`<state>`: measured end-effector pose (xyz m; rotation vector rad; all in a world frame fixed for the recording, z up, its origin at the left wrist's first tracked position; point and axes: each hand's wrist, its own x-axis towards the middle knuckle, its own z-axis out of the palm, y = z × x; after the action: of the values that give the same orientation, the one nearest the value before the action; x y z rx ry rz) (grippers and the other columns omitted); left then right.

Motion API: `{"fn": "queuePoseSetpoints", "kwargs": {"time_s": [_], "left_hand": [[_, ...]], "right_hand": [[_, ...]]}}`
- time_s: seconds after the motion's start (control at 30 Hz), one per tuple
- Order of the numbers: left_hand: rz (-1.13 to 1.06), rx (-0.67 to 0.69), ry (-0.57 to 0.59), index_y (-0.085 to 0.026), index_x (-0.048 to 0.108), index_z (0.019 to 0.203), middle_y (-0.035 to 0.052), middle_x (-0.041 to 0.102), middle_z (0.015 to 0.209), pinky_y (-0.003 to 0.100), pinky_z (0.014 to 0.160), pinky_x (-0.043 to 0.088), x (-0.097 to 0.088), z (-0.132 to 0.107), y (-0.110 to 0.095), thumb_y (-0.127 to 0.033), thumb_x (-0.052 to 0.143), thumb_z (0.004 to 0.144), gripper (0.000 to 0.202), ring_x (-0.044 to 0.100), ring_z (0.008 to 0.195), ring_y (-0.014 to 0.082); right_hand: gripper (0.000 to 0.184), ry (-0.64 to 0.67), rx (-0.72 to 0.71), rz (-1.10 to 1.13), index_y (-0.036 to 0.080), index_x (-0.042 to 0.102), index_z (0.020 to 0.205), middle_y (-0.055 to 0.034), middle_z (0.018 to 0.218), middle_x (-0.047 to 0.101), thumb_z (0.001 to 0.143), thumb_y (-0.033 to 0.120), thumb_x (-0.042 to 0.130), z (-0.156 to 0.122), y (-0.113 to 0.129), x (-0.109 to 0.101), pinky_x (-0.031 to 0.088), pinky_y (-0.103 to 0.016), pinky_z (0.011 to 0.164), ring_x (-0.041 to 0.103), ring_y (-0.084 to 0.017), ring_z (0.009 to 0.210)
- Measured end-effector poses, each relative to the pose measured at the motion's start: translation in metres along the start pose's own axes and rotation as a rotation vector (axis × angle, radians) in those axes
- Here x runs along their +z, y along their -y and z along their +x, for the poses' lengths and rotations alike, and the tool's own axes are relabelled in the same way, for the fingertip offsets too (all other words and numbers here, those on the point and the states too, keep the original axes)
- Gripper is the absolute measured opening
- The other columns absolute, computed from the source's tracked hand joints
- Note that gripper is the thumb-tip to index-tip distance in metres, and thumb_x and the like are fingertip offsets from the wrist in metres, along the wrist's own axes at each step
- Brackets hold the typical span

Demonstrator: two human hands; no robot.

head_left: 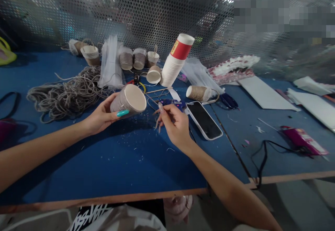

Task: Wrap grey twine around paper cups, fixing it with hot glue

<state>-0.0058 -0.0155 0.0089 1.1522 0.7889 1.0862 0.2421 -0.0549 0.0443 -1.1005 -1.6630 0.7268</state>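
Note:
My left hand (103, 116) is closed round a paper cup (128, 101) wrapped in brown twine, tipped on its side with its open mouth facing me. My right hand (175, 123) is pinched on the end of a thin twine strand (153, 101) that runs up to the cup's rim. Just beyond my right fingers lies a purple glue gun (172, 103) on the blue table (125, 161). A white phone (203, 120) lies face up to the right of my right hand.
A heap of loose twine (66, 93) lies left. A leaning stack of paper cups (175, 61), several twine-wrapped cups (132, 59), clear glue sticks (111, 61) and a wrapped cup on its side (199, 93) stand behind. Scissors (229, 101) and a black cable (264, 157) lie right.

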Motion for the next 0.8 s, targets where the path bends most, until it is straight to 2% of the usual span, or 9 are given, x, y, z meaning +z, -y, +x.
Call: {"fn": "queuePoseSetpoints", "kwargs": {"time_s": [0.13,0.2,0.27,0.4,0.53,0.6,0.67,0.73,0.8], "left_hand": [[0.342,0.367,-0.050,-0.025,0.062,0.120,0.0075,0.063,0.126,0.049,0.108,0.050,-0.006,0.005,-0.001,-0.034,0.093,0.056,0.072,0.058,0.124,0.0323],[0.496,0.513,-0.038,-0.024,0.063,0.119,0.0070,0.064,0.122,0.048,0.107,0.050,-0.009,0.006,-0.004,-0.035,0.091,0.061,0.066,0.060,0.120,0.0306],[0.605,0.577,0.008,-0.023,0.063,0.118,0.0065,0.064,0.122,0.048,0.108,0.048,-0.014,0.008,-0.007,-0.035,0.087,0.065,0.059,0.060,0.120,0.0302],[0.700,0.510,0.158,-0.023,0.061,0.123,0.0096,0.061,0.133,0.053,0.118,0.038,-0.026,0.015,-0.011,-0.017,0.077,0.066,0.059,0.052,0.134,0.0338],[0.589,0.342,0.193,-0.023,0.064,0.118,0.0098,0.060,0.141,0.058,0.122,0.028,-0.037,0.021,-0.013,-0.008,0.061,0.061,0.059,0.039,0.146,0.0364],[0.541,0.307,0.170,-0.023,0.066,0.112,0.0093,0.061,0.141,0.058,0.120,0.030,-0.037,0.021,-0.017,-0.012,0.061,0.060,0.053,0.040,0.145,0.0383],[0.568,0.341,0.142,-0.024,0.067,0.112,0.0092,0.063,0.137,0.058,0.119,0.031,-0.032,0.019,-0.026,-0.020,0.062,0.064,0.048,0.045,0.141,0.0390],[0.681,0.405,0.129,-0.025,0.067,0.116,0.0094,0.065,0.133,0.055,0.119,0.031,-0.022,0.015,-0.039,-0.030,0.063,0.071,0.045,0.049,0.136,0.0381],[0.852,0.396,0.167,-0.026,0.068,0.116,0.0095,0.065,0.133,0.053,0.116,0.035,-0.007,0.013,-0.054,-0.038,0.065,0.076,0.042,0.052,0.133,0.0376]], "right_hand": [[0.038,0.231,0.034,0.055,0.018,0.061,0.075,0.0009,0.061,0.065,0.098,0.045,0.047,-0.004,0.005,0.000,0.042,-0.021,0.043,0.055,-0.006,0.042],[0.041,0.261,0.027,0.028,0.018,0.061,0.073,0.0005,0.060,0.066,0.099,0.047,0.046,-0.007,0.007,0.001,0.043,-0.022,0.045,0.056,-0.007,0.043],[0.043,0.232,0.068,0.037,0.019,0.060,0.073,0.0032,0.052,0.059,0.098,0.051,0.046,-0.008,0.007,0.002,0.041,-0.022,0.044,0.053,-0.007,0.039],[0.047,0.212,0.220,0.170,0.021,0.058,0.070,0.0090,0.040,0.042,0.093,0.061,0.049,-0.001,0.003,0.000,0.034,-0.023,0.039,0.039,-0.005,0.031],[0.040,0.267,0.314,0.176,0.021,0.057,0.072,0.0070,0.049,0.049,0.083,0.058,0.064,0.010,-0.002,-0.004,0.037,-0.023,0.041,0.044,-0.006,0.038],[0.032,0.232,0.238,0.094,0.020,0.059,0.077,0.0030,0.065,0.058,0.081,0.050,0.068,0.012,-0.003,-0.006,0.045,-0.024,0.050,0.055,-0.009,0.053],[0.024,0.199,0.107,-0.005,0.020,0.061,0.086,-0.0016,0.081,0.063,0.085,0.044,0.065,0.014,-0.002,-0.008,0.052,-0.026,0.064,0.062,-0.012,0.072],[0.020,0.198,-0.036,-0.103,0.020,0.061,0.094,-0.0048,0.092,0.065,0.089,0.039,0.059,0.019,0.002,-0.008,0.053,-0.031,0.075,0.064,-0.015,0.085],[0.017,0.239,-0.182,-0.207,0.020,0.060,0.097,-0.0062,0.096,0.065,0.093,0.035,0.055,0.028,0.010,-0.008,0.052,-0.035,0.082,0.063,-0.017,0.090]]}}
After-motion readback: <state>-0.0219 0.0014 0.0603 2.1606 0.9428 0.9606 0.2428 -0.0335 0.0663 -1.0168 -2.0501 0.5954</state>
